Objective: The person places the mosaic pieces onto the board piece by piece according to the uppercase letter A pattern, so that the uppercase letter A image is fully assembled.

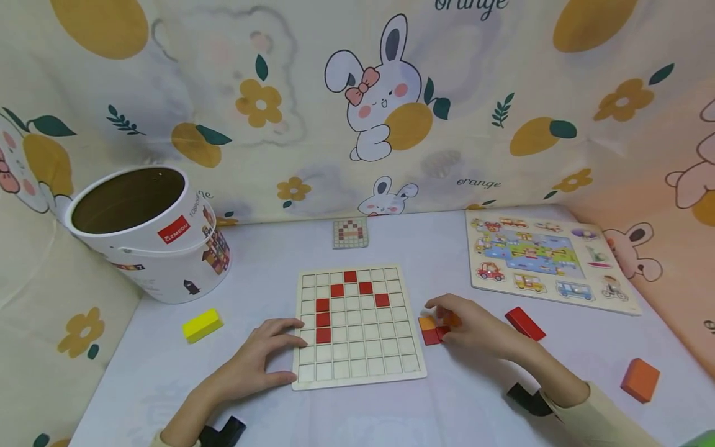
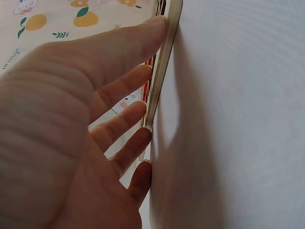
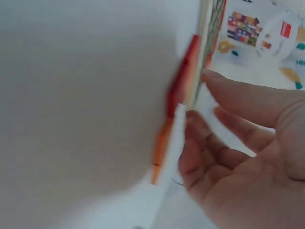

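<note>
A square pale grid board [image 1: 368,351] lies flat, with several red tiles [image 1: 323,320] set in its cells in a broken arch. The left hand [image 1: 259,354] rests along its left edge, fingers spread and thumb at the lower corner; the board's edge [image 2: 164,62] also shows in the left wrist view. Beside the right edge lie small orange tiles [image 1: 427,323] and red tiles [image 1: 431,337]. Over them hovers the right hand [image 1: 475,326], fingers loosely bent and partly covering them. The right wrist view shows red tiles [image 3: 183,81] beside its fingertips, with nothing visible between thumb and fingers.
A small pattern card [image 1: 350,233] lies behind the board. To the left stand a white bucket [image 1: 167,261] and a yellow block [image 1: 202,325]. On the right are a picture puzzle [image 1: 527,248], a red block [image 1: 525,323] and an orange block [image 1: 640,380].
</note>
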The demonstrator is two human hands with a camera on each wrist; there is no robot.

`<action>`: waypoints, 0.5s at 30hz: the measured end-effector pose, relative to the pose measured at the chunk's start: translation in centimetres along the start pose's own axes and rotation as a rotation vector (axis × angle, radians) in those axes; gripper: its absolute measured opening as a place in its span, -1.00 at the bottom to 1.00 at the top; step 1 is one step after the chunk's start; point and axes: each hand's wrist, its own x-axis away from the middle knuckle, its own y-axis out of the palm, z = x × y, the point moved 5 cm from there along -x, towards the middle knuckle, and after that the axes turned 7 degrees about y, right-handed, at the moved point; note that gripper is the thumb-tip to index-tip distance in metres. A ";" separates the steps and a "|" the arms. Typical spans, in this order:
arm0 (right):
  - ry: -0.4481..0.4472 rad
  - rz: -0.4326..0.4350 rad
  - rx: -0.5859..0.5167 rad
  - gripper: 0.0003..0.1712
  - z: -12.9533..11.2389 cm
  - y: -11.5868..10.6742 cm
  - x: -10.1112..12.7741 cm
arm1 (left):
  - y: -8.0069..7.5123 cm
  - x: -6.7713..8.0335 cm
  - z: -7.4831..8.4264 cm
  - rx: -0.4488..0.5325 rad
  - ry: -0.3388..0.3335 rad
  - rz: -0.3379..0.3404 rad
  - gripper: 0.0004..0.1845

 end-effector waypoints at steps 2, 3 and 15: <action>-0.002 0.013 -0.079 -0.41 0.5 0.2 0.4 | 0.0 0.0 0.0 -0.001 -0.001 0.000 -0.50; -0.004 0.021 -0.101 -0.42 0.7 0.2 0.6 | 0.0 0.1 0.0 -0.003 -0.001 0.001 -0.50; -0.054 0.022 -0.059 -0.56 0.9 0.7 0.6 | 0.0 0.1 0.0 -0.010 0.003 0.005 -0.50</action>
